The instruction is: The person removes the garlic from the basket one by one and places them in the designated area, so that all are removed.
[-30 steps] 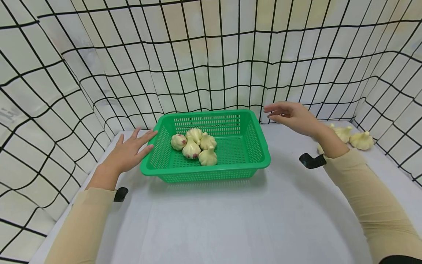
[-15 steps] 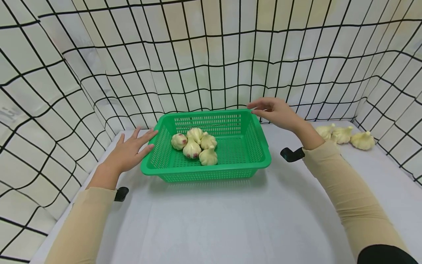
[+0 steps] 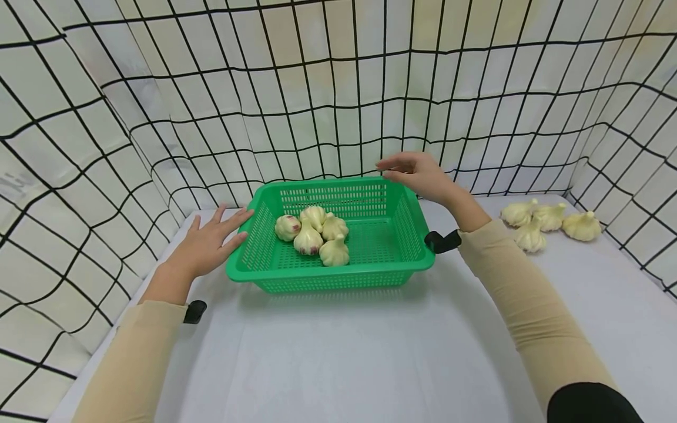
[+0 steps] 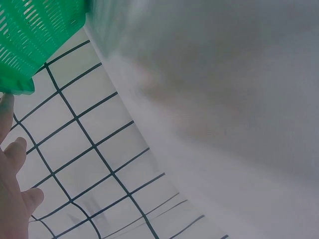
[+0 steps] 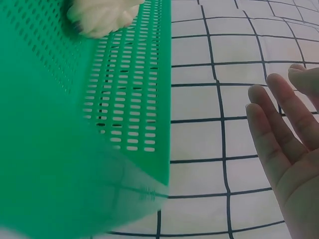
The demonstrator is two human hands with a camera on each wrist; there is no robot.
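Observation:
A green basket (image 3: pixel 330 274) stands on the white table with several garlic bulbs (image 3: pixel 308 237) grouped in its left half. Spread fingers of my left hand (image 3: pixel 203 247) touch the basket's left rim; in the left wrist view a fingertip of that hand (image 4: pixel 11 189) meets the green rim (image 4: pixel 17 85). My right hand (image 3: pixel 420 176) hovers over the basket's back right corner, fingers relaxed and holding nothing. The right wrist view shows this hand (image 5: pixel 294 144) apart from the basket wall (image 5: pixel 134 99), with part of a bulb (image 5: pixel 104 17) inside.
Several more garlic bulbs (image 3: pixel 549 217) lie on the table (image 3: pixel 338 352) at the far right, beyond the right forearm. Black netting (image 3: pixel 359 106) over white sheeting rises behind the basket and along both sides.
My right hand has moved left, from beside the basket to above its back right corner. The bulbs at the far right show more fully. My left hand has kept its place.

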